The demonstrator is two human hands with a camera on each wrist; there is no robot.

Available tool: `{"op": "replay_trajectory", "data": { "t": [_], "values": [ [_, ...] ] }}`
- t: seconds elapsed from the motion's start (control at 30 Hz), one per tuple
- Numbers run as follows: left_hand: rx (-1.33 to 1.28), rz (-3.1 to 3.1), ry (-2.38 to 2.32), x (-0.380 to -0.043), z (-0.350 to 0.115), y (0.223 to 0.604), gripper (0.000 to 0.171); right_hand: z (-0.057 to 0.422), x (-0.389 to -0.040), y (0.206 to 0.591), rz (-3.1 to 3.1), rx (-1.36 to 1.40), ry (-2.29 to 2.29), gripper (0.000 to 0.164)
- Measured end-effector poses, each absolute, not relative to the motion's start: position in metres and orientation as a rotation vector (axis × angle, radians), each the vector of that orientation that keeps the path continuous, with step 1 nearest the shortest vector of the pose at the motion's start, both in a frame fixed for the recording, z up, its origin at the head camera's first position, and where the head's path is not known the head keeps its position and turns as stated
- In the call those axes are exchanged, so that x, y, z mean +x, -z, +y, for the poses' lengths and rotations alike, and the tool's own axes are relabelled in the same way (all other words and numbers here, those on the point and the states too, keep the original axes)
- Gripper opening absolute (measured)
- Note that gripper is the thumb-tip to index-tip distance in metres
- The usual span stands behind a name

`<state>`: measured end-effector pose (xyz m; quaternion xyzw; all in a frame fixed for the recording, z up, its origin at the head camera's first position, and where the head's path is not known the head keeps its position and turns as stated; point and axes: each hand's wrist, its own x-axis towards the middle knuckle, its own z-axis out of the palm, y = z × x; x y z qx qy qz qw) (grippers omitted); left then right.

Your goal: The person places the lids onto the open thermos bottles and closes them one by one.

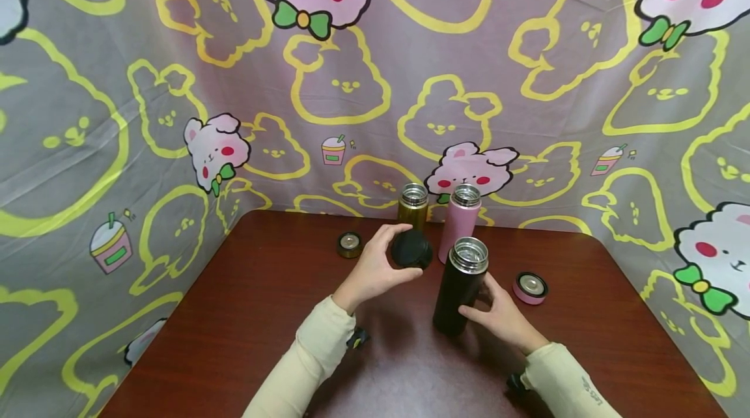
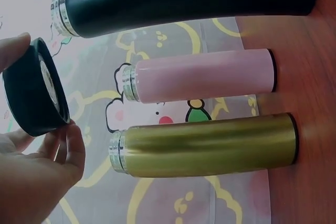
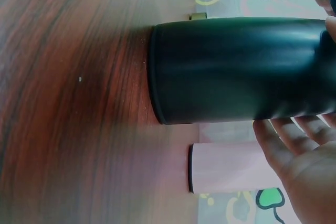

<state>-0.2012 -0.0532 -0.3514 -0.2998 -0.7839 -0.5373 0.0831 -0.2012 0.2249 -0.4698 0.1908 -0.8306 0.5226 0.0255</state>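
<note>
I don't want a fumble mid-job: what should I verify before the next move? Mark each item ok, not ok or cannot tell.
1. Black lid held: ok, in the left grip.
2. Black lid's open side facing down: ok.
3. Black bottle supported: ok, the right grip holds its side.
4. Black bottle's mouth uncovered: ok.
5. Black bottle's base flat on the table: cannot tell.
6. Pink bottle and gold bottle capped: not ok, pink lid and gold lid lie on the table.
</note>
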Motion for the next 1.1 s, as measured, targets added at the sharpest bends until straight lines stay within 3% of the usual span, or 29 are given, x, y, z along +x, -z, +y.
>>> {"op": "replay_trajectory", "data": {
  "t": [0.33,1.1],
  "values": [
    [-0.882,-2.328,1.649,-0.226,-0.041,0.378,0.075,0.226,-0.202,0.471,-2.582,0.593,-1.614,0.071],
    [-0.922,-2.332,1.55,-0.23,-0.006,0.36,0.069,0.226,-0.202,0.474,-2.53,0.622,-1.602,0.069]
  ]
}}
